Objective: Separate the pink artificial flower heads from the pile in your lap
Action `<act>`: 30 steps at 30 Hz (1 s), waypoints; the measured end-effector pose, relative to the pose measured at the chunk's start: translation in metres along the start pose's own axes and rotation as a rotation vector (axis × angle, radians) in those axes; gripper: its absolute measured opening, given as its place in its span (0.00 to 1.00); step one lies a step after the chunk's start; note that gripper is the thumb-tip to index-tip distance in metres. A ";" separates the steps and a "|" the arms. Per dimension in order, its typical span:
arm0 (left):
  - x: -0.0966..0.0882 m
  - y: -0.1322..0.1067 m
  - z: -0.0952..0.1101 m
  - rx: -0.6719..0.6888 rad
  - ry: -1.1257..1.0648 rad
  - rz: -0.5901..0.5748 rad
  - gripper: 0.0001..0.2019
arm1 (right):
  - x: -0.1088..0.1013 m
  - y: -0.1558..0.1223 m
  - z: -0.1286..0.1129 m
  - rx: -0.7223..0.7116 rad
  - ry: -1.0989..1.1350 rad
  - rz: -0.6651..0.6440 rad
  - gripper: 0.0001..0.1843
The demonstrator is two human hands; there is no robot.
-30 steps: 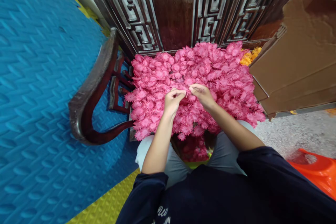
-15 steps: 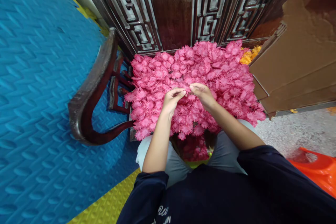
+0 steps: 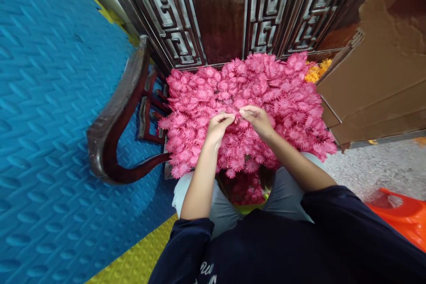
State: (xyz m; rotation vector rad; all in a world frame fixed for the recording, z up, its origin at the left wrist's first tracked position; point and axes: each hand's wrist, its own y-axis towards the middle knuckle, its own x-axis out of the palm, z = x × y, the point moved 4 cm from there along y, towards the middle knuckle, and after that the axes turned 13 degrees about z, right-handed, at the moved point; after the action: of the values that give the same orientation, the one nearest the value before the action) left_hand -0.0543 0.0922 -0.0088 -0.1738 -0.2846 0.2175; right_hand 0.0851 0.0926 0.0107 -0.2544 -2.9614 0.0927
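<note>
My left hand (image 3: 218,126) and my right hand (image 3: 257,120) meet over a wide heap of pink artificial flowers (image 3: 189,133). The thumb and fingers of each are pinched together, with the fingertips almost touching. Between them is a small pink artificial flower (image 3: 236,118), mostly covered by the fingers and blending with the heap below. Both hands appear to grip it, the left from one side and the right from the other. How its parts lie inside the pinch is hidden.
A dark wooden armrest (image 3: 115,111) curves up at the left, above blue foam mats (image 3: 49,142). Behind the flowers stands a carved wooden panel (image 3: 219,17). At the right are a cardboard box (image 3: 382,75), orange flowers (image 3: 314,72) and an orange plastic stool (image 3: 399,213).
My fingertips have shifted very slightly around the small pink flower, and less of it shows between them. The heap and the surroundings look the same.
</note>
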 end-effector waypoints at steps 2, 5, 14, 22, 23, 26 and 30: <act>-0.001 0.000 0.000 0.021 0.009 0.041 0.02 | 0.002 -0.001 0.000 0.006 -0.005 -0.006 0.20; -0.003 0.000 0.000 0.085 0.014 0.102 0.02 | 0.004 -0.004 0.000 0.036 -0.009 -0.009 0.21; 0.000 -0.001 0.004 0.127 0.064 0.134 0.05 | 0.002 -0.009 -0.005 -0.003 -0.108 0.157 0.12; 0.005 -0.006 0.011 0.113 -0.002 0.183 0.09 | -0.002 -0.004 0.009 0.316 0.080 0.089 0.18; 0.005 -0.007 0.012 0.123 -0.009 0.188 0.09 | -0.002 -0.004 0.011 0.360 0.099 0.087 0.18; 0.005 -0.009 0.014 0.145 -0.033 0.220 0.09 | 0.000 -0.006 0.010 0.419 0.124 0.083 0.17; 0.011 -0.016 0.015 0.230 -0.039 0.255 0.08 | 0.007 -0.012 0.004 0.214 0.045 0.164 0.09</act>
State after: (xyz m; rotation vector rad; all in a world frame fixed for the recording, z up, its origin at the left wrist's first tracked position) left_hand -0.0455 0.0818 0.0110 0.0230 -0.2742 0.5042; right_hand 0.0757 0.0816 0.0088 -0.4617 -2.8504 0.4161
